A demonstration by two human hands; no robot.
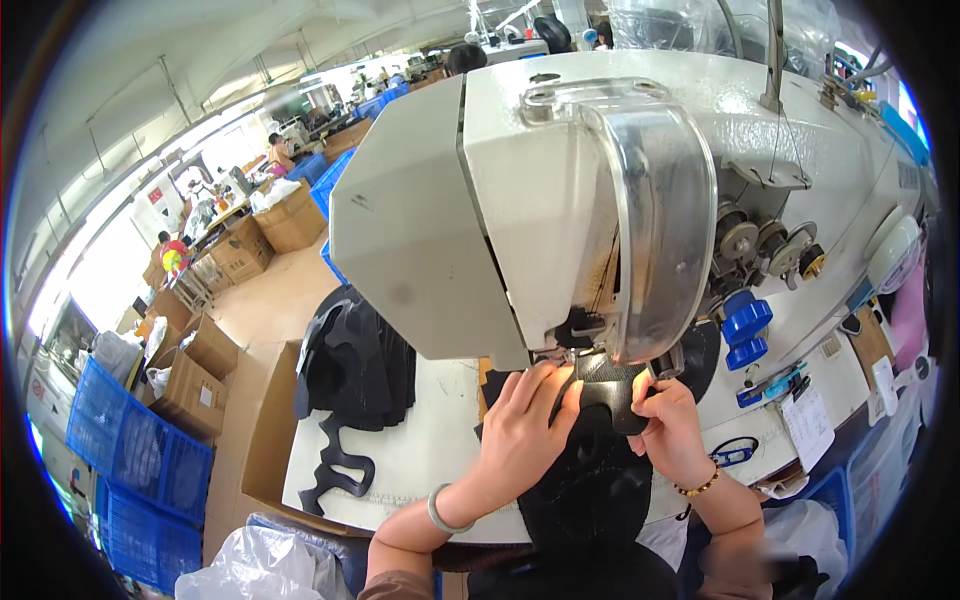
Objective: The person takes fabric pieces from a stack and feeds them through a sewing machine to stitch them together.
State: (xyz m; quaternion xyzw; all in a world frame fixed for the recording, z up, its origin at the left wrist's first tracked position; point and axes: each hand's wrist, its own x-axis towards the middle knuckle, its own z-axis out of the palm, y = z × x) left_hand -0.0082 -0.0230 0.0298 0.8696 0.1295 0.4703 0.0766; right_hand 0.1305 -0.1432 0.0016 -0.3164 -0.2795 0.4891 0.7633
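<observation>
A black sheet piece (606,392) with a shiny, textured face lies beneath the head of a white sewing machine (420,215), close to the needle area. My left hand (525,425) rests on its left side, fingers stretched out and thumb apart. On the other side my right hand (668,425) pinches the edge between thumb and fingers. More black material (585,490) hangs toward me, over the table's front edge. The needle tip is hard to make out behind the clear curved guard (665,210).
A stack of black cut pieces (360,360) sits left of the machine, with a wavy black cutout (335,465) nearer me. Blue-handled snips (735,452) and a paper slip (806,425) lie at right. Cardboard boxes and blue crates (140,430) stand on the floor at left.
</observation>
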